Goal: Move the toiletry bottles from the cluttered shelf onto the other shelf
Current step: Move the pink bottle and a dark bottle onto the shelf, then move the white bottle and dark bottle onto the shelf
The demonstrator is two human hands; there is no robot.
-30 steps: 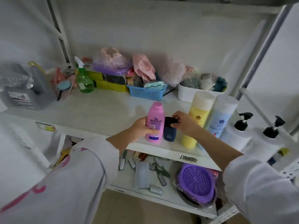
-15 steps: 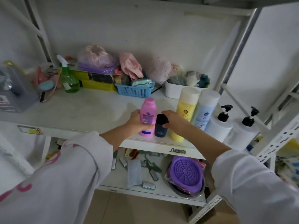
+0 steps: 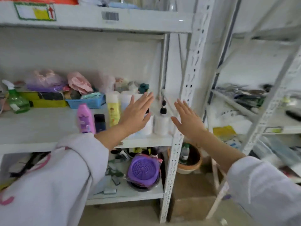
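On the middle shelf (image 3: 40,128) a pink bottle (image 3: 85,119) stands beside a small dark blue bottle (image 3: 99,123). Behind them rise a yellow bottle (image 3: 113,110) and a pale blue bottle (image 3: 126,99). Right of these stand two white pump bottles, one (image 3: 161,122) in plain sight and one (image 3: 147,125) partly hidden by my left hand (image 3: 136,112). That hand is flat with fingers spread and holds nothing. My right hand (image 3: 187,119) is raised in front of the shelf post (image 3: 187,79), also spread and holding nothing.
A green spray bottle (image 3: 16,99), a blue basket (image 3: 86,101) and bagged items line the back of the middle shelf. Below lie a purple strainer (image 3: 143,170) and tools. A second shelving unit (image 3: 268,126) with clutter stands to the right, with an orange basin (image 3: 189,163) on the floor.
Both hands let go of the pink and dark blue bottles and lifted up and rightward, fingers spread. The view swung up and to the right, showing the neighbouring shelving unit.
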